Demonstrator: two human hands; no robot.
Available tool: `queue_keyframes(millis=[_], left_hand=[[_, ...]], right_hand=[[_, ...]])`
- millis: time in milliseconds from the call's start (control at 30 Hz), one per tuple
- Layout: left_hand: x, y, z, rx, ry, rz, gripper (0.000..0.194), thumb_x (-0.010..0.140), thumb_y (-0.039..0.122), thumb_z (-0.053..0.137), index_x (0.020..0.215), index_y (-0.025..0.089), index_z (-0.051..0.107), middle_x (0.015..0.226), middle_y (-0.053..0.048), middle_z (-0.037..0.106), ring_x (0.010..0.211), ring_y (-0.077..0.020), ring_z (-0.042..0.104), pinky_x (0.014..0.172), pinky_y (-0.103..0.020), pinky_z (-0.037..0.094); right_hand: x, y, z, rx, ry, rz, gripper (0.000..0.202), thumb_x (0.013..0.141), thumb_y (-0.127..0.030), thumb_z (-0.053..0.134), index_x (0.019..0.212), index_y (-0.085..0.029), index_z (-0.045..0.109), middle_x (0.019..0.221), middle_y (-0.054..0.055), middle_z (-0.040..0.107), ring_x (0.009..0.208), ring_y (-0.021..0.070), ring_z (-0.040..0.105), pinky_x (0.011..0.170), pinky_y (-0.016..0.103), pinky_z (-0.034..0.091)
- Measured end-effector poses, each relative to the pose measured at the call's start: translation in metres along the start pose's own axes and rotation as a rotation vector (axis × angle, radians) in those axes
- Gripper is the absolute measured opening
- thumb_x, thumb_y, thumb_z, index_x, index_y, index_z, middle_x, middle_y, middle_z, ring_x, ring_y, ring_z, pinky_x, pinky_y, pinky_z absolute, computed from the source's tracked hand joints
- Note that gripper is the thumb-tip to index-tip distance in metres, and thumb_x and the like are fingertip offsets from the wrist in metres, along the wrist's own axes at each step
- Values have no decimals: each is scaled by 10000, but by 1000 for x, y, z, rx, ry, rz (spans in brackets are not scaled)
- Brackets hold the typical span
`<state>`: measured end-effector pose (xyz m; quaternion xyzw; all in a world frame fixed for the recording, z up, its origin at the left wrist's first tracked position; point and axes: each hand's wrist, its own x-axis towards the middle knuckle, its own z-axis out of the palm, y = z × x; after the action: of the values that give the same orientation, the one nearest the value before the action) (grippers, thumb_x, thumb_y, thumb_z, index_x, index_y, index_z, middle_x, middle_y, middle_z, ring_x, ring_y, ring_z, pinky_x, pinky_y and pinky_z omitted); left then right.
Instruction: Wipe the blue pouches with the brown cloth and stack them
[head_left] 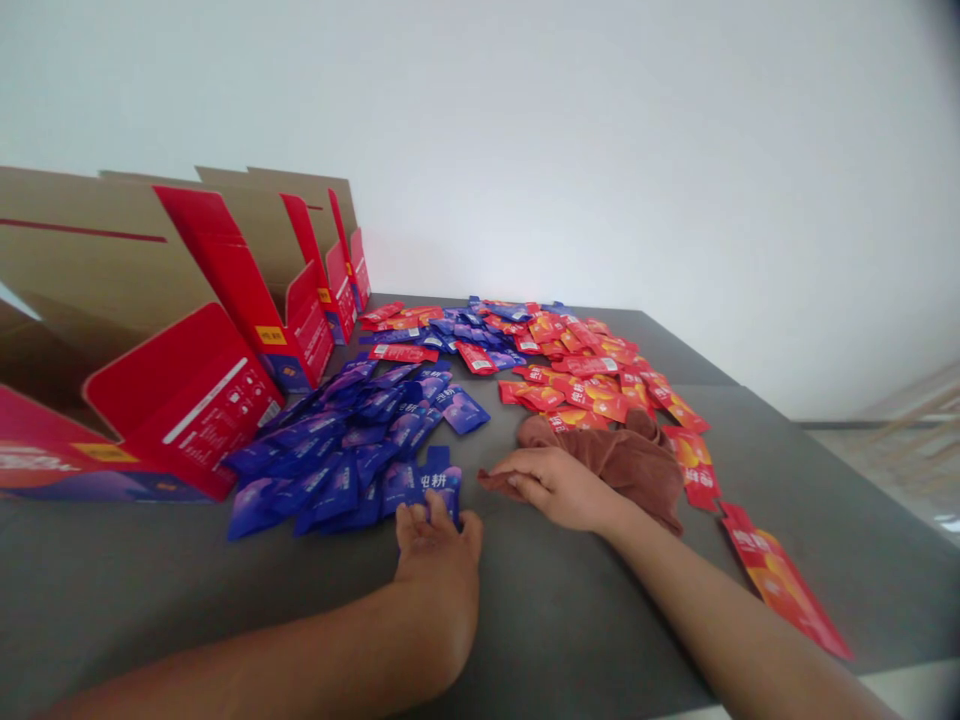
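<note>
My left hand (439, 540) has its fingers over the lower edge of a blue sachet (444, 482) with white characters, at the near right of a heap of blue sachets (330, 450). The underside of that grip is hidden. In my right hand (559, 487) is a pinched corner of a brown cloth (630, 465), which lies bunched on the grey table beneath and beyond the wrist. Red-and-orange sachets (592, 385) spread behind and beside the cloth.
Open red-and-blue cardboard boxes (225, 410) stand in a row along the left, flaps up. Mixed blue and red sachets (472, 330) lie at the far end of the table (592, 620). A single red sachet (784, 580) rests near the right edge. A white wall rises behind.
</note>
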<state>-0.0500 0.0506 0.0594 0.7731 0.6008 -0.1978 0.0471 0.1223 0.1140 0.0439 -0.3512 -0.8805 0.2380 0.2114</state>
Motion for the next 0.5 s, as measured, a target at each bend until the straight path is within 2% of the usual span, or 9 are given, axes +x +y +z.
queue_keyframes(millis=[67, 133, 233, 333, 433, 500], left_hand=[[6, -5, -4, -23, -21, -25, 479, 817, 90, 351, 1276, 180, 457, 1359, -296, 375, 1212, -365, 422, 990, -545, 275], [14, -10, -8, -56, -66, -40, 471, 793, 182, 468, 1264, 177, 468, 1358, -305, 370, 1219, -402, 398, 981, -554, 274], [26, -18, -11, -106, -145, -49, 614, 684, 332, 638, 1262, 218, 468, 1380, -298, 337, 1229, -453, 352, 973, -562, 266], [34, -23, -11, -144, -201, -58, 720, 611, 411, 695, 1271, 255, 451, 1410, -290, 285, 1246, -478, 304, 968, -580, 250], [38, -25, -10, -164, -230, -64, 777, 561, 453, 721, 1266, 273, 450, 1431, -269, 260, 1261, -483, 273, 963, -583, 248], [40, -26, -10, -164, -228, -75, 797, 542, 454, 733, 1265, 279, 447, 1440, -254, 257, 1271, -478, 258, 971, -583, 232]], right_hand=[[0, 0, -1, -2, 1, -8, 296, 860, -110, 432, 1084, -168, 617, 1020, 49, 665, 920, 143, 603, 826, 258, 436], [-1, 1, -2, 6, 15, -15, 297, 849, -105, 443, 1074, -177, 622, 1026, 47, 664, 935, 147, 600, 839, 265, 432], [-1, 5, -7, 55, 106, 18, 297, 857, -122, 429, 1074, -190, 620, 1032, 41, 660, 944, 153, 595, 851, 277, 433], [2, 21, -20, 51, 249, 142, 289, 886, -186, 380, 1057, -187, 613, 938, 34, 670, 846, 153, 612, 780, 282, 466], [12, 45, -42, -181, 302, 356, 324, 901, -228, 303, 1010, -183, 605, 767, 2, 659, 645, 128, 597, 622, 242, 473], [24, 60, -61, -263, 312, 409, 331, 893, -240, 297, 939, -163, 615, 774, 13, 653, 656, 133, 592, 607, 236, 462]])
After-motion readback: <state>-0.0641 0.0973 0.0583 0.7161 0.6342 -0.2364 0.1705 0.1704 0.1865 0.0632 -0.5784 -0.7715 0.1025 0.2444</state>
